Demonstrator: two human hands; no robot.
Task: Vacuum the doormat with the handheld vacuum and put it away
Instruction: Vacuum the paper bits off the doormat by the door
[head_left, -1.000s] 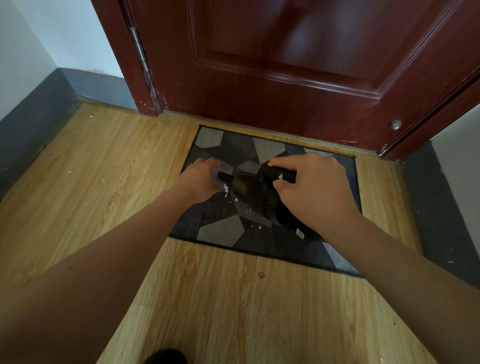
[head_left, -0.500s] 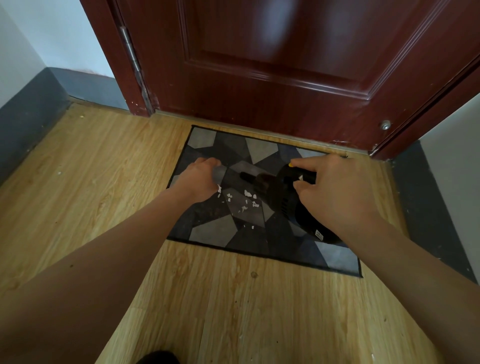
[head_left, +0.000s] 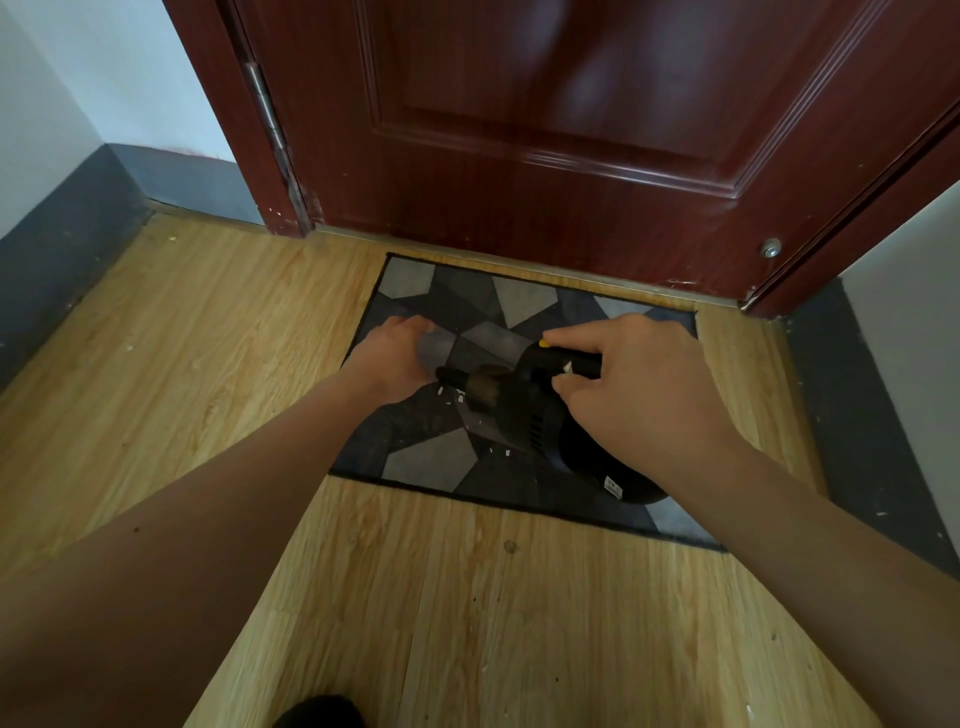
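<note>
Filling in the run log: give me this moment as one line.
phase: vacuuming | right hand: grips handheld vacuum | left hand: rests on doormat | white scraps: beside nozzle

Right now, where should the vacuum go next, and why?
Probably slide the handheld vacuum a little toward you over the doormat. White scraps lie just on your side of its nozzle, not sucked up yet. The right hand grips the handle and the left hand rests on the mat.

Handle of vacuum hidden under right hand, label unreadable, door top cropped
</note>
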